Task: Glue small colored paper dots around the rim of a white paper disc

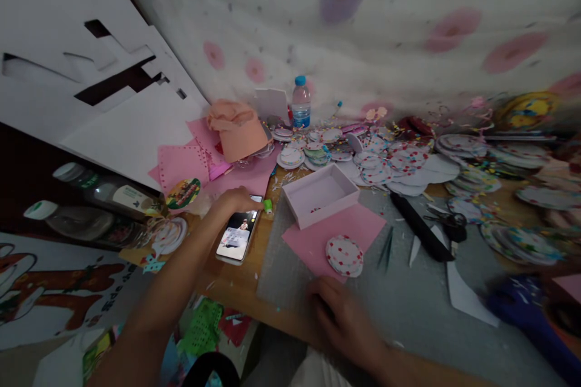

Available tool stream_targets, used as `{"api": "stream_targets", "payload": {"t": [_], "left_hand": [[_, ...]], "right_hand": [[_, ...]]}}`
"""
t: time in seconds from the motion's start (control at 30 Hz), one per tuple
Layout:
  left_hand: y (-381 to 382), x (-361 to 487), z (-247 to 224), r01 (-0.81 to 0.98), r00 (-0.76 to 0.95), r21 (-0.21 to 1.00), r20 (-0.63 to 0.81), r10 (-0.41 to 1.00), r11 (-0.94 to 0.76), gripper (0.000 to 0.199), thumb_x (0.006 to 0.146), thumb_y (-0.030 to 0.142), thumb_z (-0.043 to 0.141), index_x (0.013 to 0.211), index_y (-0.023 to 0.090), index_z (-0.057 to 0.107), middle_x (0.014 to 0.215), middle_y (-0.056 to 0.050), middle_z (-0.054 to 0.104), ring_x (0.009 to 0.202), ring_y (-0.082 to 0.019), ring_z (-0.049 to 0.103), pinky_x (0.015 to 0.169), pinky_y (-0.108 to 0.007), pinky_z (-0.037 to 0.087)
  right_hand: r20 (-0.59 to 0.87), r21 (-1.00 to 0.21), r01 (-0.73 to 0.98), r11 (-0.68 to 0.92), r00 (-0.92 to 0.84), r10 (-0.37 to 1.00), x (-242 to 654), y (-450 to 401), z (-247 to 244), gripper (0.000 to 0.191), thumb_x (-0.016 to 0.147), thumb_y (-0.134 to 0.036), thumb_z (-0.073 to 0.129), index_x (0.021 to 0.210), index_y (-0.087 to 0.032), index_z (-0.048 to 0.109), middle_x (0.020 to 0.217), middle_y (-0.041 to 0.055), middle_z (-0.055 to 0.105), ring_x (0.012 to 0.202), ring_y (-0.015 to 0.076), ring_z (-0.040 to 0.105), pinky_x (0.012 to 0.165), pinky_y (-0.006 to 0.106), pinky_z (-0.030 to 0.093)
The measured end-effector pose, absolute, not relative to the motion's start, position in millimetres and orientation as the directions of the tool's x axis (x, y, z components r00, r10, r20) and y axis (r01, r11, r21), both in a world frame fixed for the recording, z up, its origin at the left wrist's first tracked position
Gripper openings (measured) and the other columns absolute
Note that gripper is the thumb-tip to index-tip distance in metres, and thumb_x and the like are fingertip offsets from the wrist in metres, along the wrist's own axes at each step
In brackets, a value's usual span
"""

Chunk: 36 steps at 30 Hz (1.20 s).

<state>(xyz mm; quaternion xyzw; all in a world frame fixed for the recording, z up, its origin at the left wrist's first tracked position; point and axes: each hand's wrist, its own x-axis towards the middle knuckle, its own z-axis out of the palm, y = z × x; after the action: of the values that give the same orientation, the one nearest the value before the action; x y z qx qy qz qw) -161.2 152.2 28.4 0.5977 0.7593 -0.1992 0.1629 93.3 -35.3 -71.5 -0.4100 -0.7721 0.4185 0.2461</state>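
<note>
A lit smartphone (235,239) lies face up on the wooden table, left of the cutting mat. Across its upper end reaches my left hand (235,199), fingers stretched over the screen; the phone stays on the table. My right hand (333,314) rests loosely curled at the mat's near edge, with nothing visible in it. Just beyond it, a round white disc with red dots (344,256) sits on a pink sheet (304,245). A white open box (295,205) stands on the sheet's far side. Tweezers (385,248) lie to the right.
Decorated discs (408,157) are heaped along the back, near a water bottle (301,103). A black-handled tool (420,227), scissors (454,227) and a blue glue gun (517,308) lie right on the grey mat (290,278). A peach cap (238,133) and bottles (82,217) are left.
</note>
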Motion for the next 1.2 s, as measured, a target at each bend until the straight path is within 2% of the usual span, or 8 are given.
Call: {"api": "stream_targets", "payload": {"t": [0.2, 0.43, 0.53, 0.6, 0.83, 1.03, 1.13, 1.2], "left_hand": [[150.6, -158.3, 34.2, 0.972, -0.232, -0.106, -0.535, 0.812, 0.208, 0.073, 0.062, 0.06, 0.063, 0.115, 0.01, 0.064, 0.111, -0.022, 0.068, 0.09, -0.032, 0.068, 0.066, -0.029, 0.049], [139.5, -168.1, 40.4, 0.975, -0.219, -0.097, -0.527, 0.821, 0.198, 0.083, 0.062, 0.07, 0.056, 0.118, 0.009, 0.06, 0.113, -0.023, 0.066, 0.095, -0.034, 0.066, 0.066, -0.03, 0.048], [127.6, -170.8, 36.2, 0.983, -0.182, -0.085, -0.464, 0.867, 0.162, 0.086, 0.064, 0.07, 0.054, 0.121, 0.006, 0.054, 0.114, -0.024, 0.065, 0.099, -0.035, 0.065, 0.07, -0.032, 0.048], [117.3, -168.1, 32.1, 0.982, -0.189, -0.104, -0.395, 0.899, 0.161, 0.08, 0.068, 0.066, 0.052, 0.121, 0.006, 0.052, 0.111, -0.024, 0.066, 0.1, -0.037, 0.064, 0.071, -0.035, 0.048], [91.3, -146.9, 20.5, 0.947, -0.307, -0.147, -0.164, 0.937, 0.285, 0.071, 0.073, 0.059, 0.049, 0.12, 0.006, 0.048, 0.102, -0.024, 0.068, 0.098, -0.038, 0.064, 0.076, -0.041, 0.048], [90.1, -145.7, 19.3, 0.949, -0.302, -0.143, -0.164, 0.939, 0.28, 0.068, 0.076, 0.056, 0.05, 0.123, 0.007, 0.044, 0.101, -0.023, 0.067, 0.097, -0.039, 0.064, 0.075, -0.041, 0.048], [83.0, -144.6, 25.0, 0.953, -0.293, -0.114, -0.126, 0.948, 0.279, 0.069, 0.078, 0.057, 0.05, 0.125, 0.007, 0.043, 0.105, -0.023, 0.066, 0.099, -0.039, 0.062, 0.076, -0.041, 0.048], [71.9, -140.3, 29.0, 0.972, -0.232, -0.049, -0.016, 0.972, 0.231, 0.066, 0.081, 0.056, 0.049, 0.126, 0.008, 0.042, 0.112, -0.023, 0.062, 0.106, -0.038, 0.059, 0.081, -0.041, 0.047]], "right_hand": [[0.021, -0.847, 0.438, 0.302, -0.54, 0.842, 92.4, -34.5, -70.9, 0.022, 0.084, -0.005, 0.04, 0.092, -0.02, 0.054, 0.09, 0.005, 0.059, 0.086, 0.0188, 0.056, 0.076, 0.033, 0.044], [0.004, -0.851, 0.438, 0.289, -0.547, 0.837, 92.5, -35.6, -70.7, 0.023, 0.082, -0.003, 0.041, 0.092, -0.02, 0.054, 0.091, 0.0054, 0.058, 0.087, 0.0191, 0.055, 0.076, 0.033, 0.044], [0.003, -0.851, 0.438, 0.29, -0.548, 0.836, 92.7, -35.0, -71.1, 0.023, 0.083, -0.004, 0.04, 0.093, -0.02, 0.054, 0.092, 0.0057, 0.059, 0.088, 0.0193, 0.055, 0.077, 0.033, 0.044], [0.009, -0.852, 0.433, 0.295, -0.551, 0.834, 92.6, -34.5, -71.5, 0.023, 0.083, -0.004, 0.04, 0.093, -0.02, 0.054, 0.092, 0.006, 0.059, 0.088, 0.0193, 0.056, 0.077, 0.033, 0.044], [0.019, -0.847, 0.437, 0.304, -0.546, 0.837, 92.6, -34.3, -71.0, 0.024, 0.082, -0.003, 0.041, 0.093, -0.019, 0.054, 0.092, 0.0062, 0.059, 0.088, 0.0193, 0.056, 0.077, 0.033, 0.044], [0.038, -0.84, 0.44, 0.319, -0.538, 0.842, 91.3, -34.6, -69.4, 0.024, 0.081, -0.003, 0.041, 0.092, -0.02, 0.054, 0.09, 0.0055, 0.06, 0.085, 0.0189, 0.057, 0.075, 0.032, 0.046], [0.108, -0.825, 0.426, 0.371, -0.524, 0.844, 93.3, -39.1, -70.4, 0.025, 0.08, -0.003, 0.041, 0.093, -0.02, 0.054, 0.089, 0.0054, 0.06, 0.083, 0.0186, 0.057, 0.073, 0.032, 0.048], [0.224, -0.793, 0.404, 0.455, -0.502, 0.835, 99.7, -42.5, -70.2, 0.03, 0.079, -0.002, 0.041, 0.099, -0.021, 0.053, 0.091, 0.0061, 0.06, 0.085, 0.0188, 0.058, 0.073, 0.032, 0.049]]}}
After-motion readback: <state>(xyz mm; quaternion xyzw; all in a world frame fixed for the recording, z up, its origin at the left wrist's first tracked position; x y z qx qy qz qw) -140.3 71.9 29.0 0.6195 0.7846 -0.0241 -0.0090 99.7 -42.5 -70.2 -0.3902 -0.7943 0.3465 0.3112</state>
